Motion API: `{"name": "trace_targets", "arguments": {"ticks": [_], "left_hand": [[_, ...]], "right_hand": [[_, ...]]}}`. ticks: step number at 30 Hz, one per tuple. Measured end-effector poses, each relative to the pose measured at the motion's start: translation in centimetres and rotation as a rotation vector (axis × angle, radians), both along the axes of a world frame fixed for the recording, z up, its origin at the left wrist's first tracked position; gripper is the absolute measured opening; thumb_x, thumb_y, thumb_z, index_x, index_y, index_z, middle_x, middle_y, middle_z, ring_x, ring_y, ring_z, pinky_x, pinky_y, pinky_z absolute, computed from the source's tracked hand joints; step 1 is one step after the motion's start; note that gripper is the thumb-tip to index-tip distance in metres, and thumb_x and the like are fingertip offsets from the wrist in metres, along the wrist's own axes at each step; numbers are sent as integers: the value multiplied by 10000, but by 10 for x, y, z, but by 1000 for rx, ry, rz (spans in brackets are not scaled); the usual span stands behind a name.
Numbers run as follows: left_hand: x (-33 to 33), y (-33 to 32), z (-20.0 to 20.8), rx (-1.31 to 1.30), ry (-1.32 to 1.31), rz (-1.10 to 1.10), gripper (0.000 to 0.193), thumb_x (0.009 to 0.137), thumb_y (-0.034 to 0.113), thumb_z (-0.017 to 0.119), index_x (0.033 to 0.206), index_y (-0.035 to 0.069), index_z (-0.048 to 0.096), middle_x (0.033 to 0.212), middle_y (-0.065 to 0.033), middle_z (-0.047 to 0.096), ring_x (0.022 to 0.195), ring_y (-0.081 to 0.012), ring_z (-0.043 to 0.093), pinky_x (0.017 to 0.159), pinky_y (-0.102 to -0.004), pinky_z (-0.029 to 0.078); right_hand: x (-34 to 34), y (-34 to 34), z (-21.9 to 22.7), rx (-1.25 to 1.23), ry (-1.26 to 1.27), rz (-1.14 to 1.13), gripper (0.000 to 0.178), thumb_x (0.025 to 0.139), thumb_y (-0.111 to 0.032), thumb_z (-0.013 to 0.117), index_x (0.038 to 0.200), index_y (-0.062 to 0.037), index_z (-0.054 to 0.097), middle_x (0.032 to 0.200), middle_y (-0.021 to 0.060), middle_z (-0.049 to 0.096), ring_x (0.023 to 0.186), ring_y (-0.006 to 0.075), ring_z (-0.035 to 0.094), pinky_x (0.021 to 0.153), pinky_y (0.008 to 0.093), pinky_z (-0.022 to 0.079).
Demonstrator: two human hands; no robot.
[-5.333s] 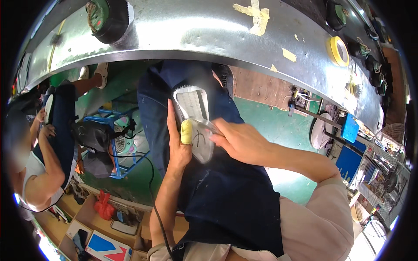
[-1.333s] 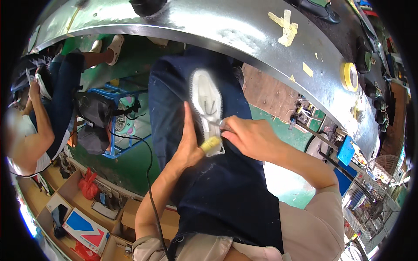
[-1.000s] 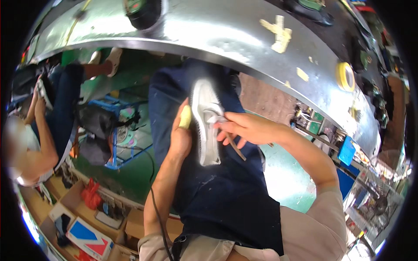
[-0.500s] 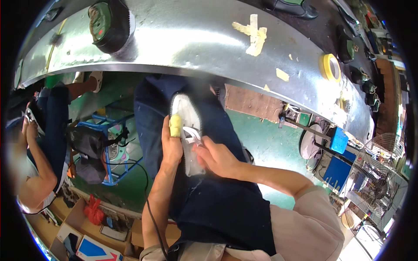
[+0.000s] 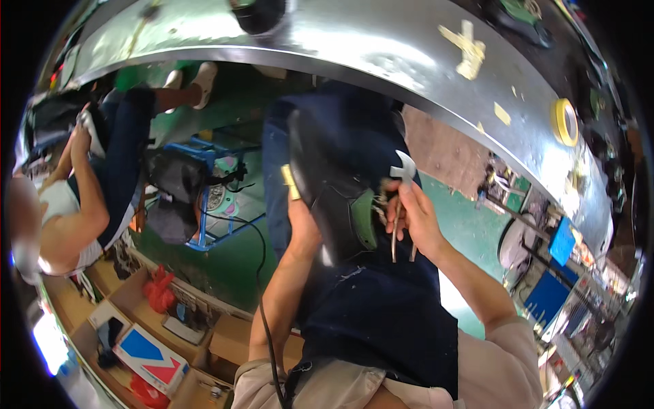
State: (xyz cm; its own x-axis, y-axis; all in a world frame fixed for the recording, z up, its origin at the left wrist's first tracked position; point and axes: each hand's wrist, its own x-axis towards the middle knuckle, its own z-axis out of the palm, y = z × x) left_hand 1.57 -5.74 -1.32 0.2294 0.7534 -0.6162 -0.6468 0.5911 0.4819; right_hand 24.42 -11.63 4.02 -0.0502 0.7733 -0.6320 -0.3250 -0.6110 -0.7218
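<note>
A black shoe (image 5: pixel 330 194) lies across my lap on dark blue cloth, its dark upper showing and a green part (image 5: pixel 364 221) at its opening. My left hand (image 5: pixel 303 221) grips the shoe along its left side; yellow tape (image 5: pixel 289 182) wraps one digit. Most of that hand's fingers are hidden by the shoe. Just right of the green part, my right hand (image 5: pixel 415 218) is closed round metal pincers (image 5: pixel 403 165). Their curved jaws stick up above the hand and two thin handles hang below it. Some blur lies between the shoe and my right fingers.
Ahead runs a shiny metal bench (image 5: pixel 334 51) with a yellow tape roll (image 5: pixel 564 123) and another dark shoe (image 5: pixel 257 13). To the left are a blue-framed stool (image 5: pixel 197 235) and a seated co-worker (image 5: pixel 75 211). Cardboard boxes (image 5: pixel 235 337) stand lower left; a black cable (image 5: pixel 262 273) passes my left arm.
The shoe has been turned over from its pale sole to its black upper. My right hand with the pincers has come off the sole to the shoe's right. The whole view has shifted.
</note>
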Motion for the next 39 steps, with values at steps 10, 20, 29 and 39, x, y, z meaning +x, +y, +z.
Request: {"name": "trace_targets", "arguments": {"ticks": [10, 20, 29, 39], "left_hand": [[32, 10, 35, 71, 382, 13, 526, 1173, 315, 440, 1598, 8, 483, 1543, -149, 604, 1405, -264, 601, 1200, -403, 472], [72, 71, 109, 785, 498, -178, 648, 1160, 419, 501, 1671, 35, 393, 1591, -224, 559, 1343, -327, 663, 1087, -434, 547], [-7, 77, 47, 504, 802, 67, 527, 1161, 347, 513, 1638, 129, 457, 1457, -140, 656, 1123, -199, 720, 933, -320, 577], [40, 139, 56, 845, 1061, 236, 668, 1101, 467, 565, 1581, 13, 464, 1409, -168, 657, 1129, -242, 679, 911, -348, 564]], "right_hand": [[10, 17, 50, -14, -220, 357, 490, 1103, -363, 607, 1403, 18, 533, 945, 104, 709, 668, 132, 678, 506, 309, 525], [111, 17, 72, 268, -90, -126, 636, 926, -494, 835, 1317, -24, 658, 1063, 70, 705, 1064, 212, 696, 945, 439, 591], [417, 145, 165, -41, -950, -481, 600, 855, -658, 834, 815, -74, 705, 678, 2, 602, 542, 113, 579, 483, 260, 427], [458, 160, 141, 373, -2250, -317, 333, 914, -279, 843, 1129, -62, 709, 941, 81, 746, 875, 318, 742, 762, 451, 580]]}}
